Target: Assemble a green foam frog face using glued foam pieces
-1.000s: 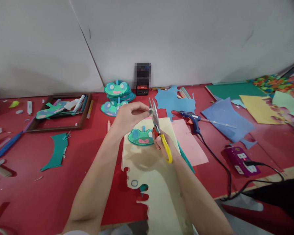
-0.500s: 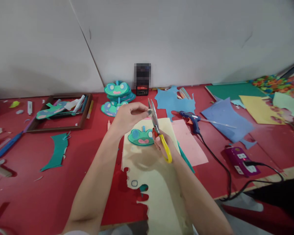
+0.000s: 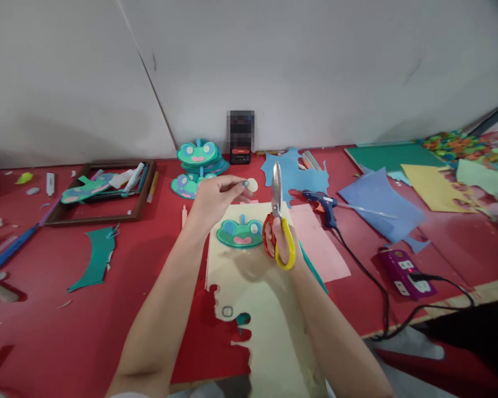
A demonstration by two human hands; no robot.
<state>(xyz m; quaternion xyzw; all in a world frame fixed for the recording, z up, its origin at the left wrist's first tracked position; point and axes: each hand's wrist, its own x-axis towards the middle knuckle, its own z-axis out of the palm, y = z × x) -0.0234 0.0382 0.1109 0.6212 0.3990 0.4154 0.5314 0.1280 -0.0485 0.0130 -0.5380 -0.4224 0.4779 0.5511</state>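
Observation:
Between thumb and fingers, my left hand [image 3: 219, 200] pinches a small cream felt disc [image 3: 253, 184], raised over the far edge of the cream felt sheet [image 3: 269, 309]. My right hand [image 3: 280, 235] grips scissors [image 3: 277, 190] with one red and one yellow handle loop; their blades point up and look closed. The blades stand apart from the disc, to its right. Below both hands, a green felt frog face [image 3: 239, 233] with blue eyes and a pink mouth lies on the sheet. A small rounded outline is drawn near the sheet's cut left edge.
A stack of frog faces [image 3: 199, 155] sits at the back beside a dark phone-like device [image 3: 240, 138]. Right of me lie a blue glue gun [image 3: 321, 203], its cable and a purple power strip [image 3: 406, 273]. A brown wooden frame [image 3: 95, 218] holding markers is at left.
The scissors have moved right, away from the disc, and their blades have come together. The disc now shows its round face at my left fingertips.

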